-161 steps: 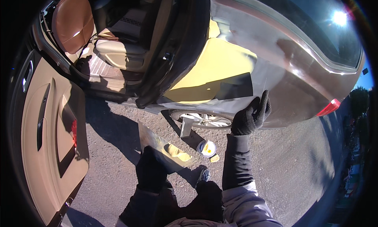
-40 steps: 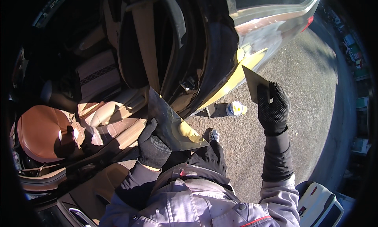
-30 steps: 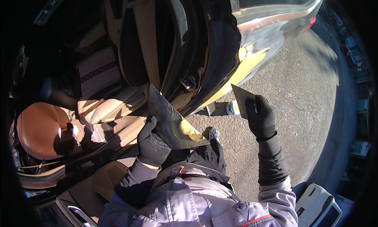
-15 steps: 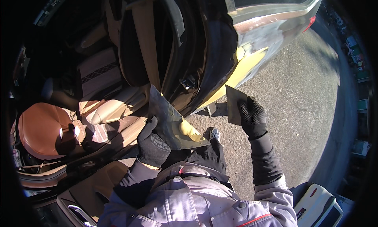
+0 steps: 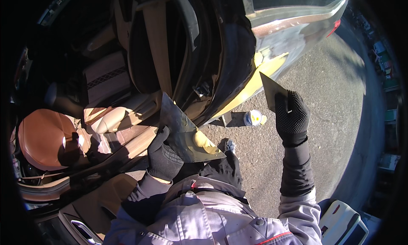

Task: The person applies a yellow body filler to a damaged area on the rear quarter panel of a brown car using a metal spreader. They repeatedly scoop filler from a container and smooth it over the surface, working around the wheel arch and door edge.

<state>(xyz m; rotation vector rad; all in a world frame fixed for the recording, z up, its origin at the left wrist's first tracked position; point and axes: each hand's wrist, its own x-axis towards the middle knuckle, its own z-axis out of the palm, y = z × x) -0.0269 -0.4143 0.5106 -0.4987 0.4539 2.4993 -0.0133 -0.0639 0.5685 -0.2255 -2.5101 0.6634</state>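
Plate [image 5: 175, 124], thin, smooth, dark, sharp-cornered, pinched at near edge by my left grip [image 5: 165, 158] in black knit glove, tilted above my legs; soft yellow paste [image 5: 203, 139] lumped toward its right corner. Flat angular scraper [image 5: 272, 91] pinched in my right grip [image 5: 293, 117], glove dotted, well apart from plate. Round tub [image 5: 253, 117] on gritty ground [image 5: 263, 168], near yellow-patched car panel [image 5: 243, 94].
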